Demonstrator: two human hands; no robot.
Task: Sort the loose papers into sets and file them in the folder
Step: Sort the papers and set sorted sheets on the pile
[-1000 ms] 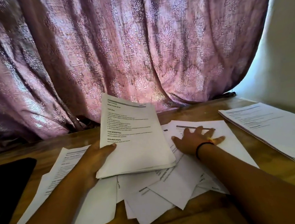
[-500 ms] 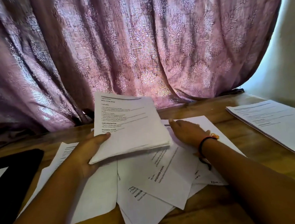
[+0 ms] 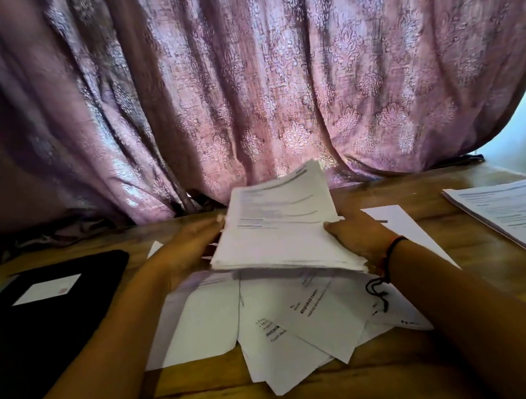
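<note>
Above the near edge of the wooden table [image 3: 413, 192], left hand [image 3: 189, 247] and right hand [image 3: 357, 235] clasp a thick white paper stack [image 3: 280, 229] by its sides. Such a hold probably squares one set.

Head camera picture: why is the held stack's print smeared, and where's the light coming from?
Head view: the held stack is motion-blurred, print unreadable; daylight glows through the curtain behind; the black folder lies in shade; the wide-angle lens bows the table at its far edge.
</note>
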